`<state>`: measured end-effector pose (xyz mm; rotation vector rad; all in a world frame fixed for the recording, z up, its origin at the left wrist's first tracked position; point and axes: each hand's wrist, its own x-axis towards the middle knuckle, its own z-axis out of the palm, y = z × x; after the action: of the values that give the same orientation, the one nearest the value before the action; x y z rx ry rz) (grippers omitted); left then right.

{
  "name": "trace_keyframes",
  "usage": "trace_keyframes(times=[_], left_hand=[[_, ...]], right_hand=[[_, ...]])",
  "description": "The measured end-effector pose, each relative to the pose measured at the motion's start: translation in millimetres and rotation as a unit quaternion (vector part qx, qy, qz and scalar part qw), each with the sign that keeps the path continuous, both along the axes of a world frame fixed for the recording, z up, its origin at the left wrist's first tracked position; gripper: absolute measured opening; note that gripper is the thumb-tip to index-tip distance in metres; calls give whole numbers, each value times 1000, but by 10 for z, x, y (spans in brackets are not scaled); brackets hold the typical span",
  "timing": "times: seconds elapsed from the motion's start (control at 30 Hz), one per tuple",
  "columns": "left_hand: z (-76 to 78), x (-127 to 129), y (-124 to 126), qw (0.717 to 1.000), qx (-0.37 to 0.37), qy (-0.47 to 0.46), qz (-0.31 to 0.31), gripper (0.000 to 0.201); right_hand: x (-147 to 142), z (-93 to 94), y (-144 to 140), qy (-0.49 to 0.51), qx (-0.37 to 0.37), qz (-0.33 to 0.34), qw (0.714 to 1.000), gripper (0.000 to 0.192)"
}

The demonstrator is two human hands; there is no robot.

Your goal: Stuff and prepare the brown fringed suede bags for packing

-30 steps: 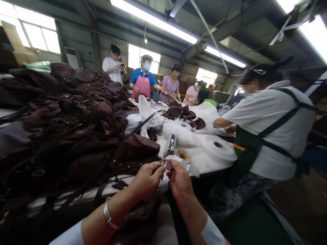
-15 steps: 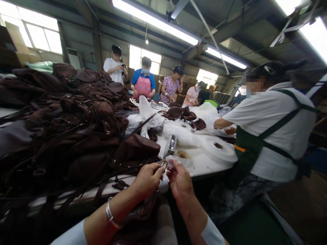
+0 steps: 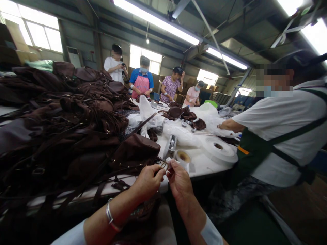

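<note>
Head view: a metal ring (image 3: 164, 165) was pinched by the left hand (image 3: 148, 182) and, with white wrapping (image 3: 169, 159), by the right hand (image 3: 180, 182). It was held just off the table edge (image 3: 204, 170), beside heaped brown bags (image 3: 76, 129); its axis could not be told.

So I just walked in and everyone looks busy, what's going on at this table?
The person wearing the camera pinches a small metal ring between the left hand and right hand, with a bit of white wrapping at the right fingertips. A heap of brown leather bags fills the table's left side; tape rolls lie nearby. A co-worker in a green apron works alongside.
</note>
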<state>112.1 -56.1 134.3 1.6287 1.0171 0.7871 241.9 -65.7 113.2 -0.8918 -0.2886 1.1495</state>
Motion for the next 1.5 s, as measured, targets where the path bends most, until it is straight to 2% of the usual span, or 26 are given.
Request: trace_keyframes(times=[0.23,0.43,0.57,0.7,0.77,0.87,0.93,1.0,1.13,1.33,1.5], left_hand=[[7,-2,10,1000,8,22,12,39],[12,-6,34,998,55,28,14,36],[-5,16,30,998,52,22,-2,38],[35,69,6,997,73,3,-31,33],[78,78,-1,997,52,-1,-52,29],[119,35,1,994,7,-7,-112,27],[99,-15,7,989,0,14,-147,27],[44,-48,10,988,-3,38,-149,29],[-76,-17,-1,993,1,8,-119,29],[-153,68,-12,991,97,16,-93,27],[-178,63,-72,974,197,60,-90,21]], right_hand=[[14,-24,-6,13,-22,-16,1000,30],[4,-75,-2,-25,-29,-11,999,31],[-13,-123,-43,-103,-10,17,994,35],[19,-116,-119,-241,42,67,967,34],[79,-80,-145,-282,52,53,957,32],[220,-14,-148,-289,49,-8,956,30],[321,18,-138,-307,48,-49,949,30],[397,25,-130,-329,49,-64,941,30],[430,-46,-139,-296,31,-33,954,35],[370,-156,-179,-267,34,3,963,39],[345,-90,-176,-89,63,1,994,36]])
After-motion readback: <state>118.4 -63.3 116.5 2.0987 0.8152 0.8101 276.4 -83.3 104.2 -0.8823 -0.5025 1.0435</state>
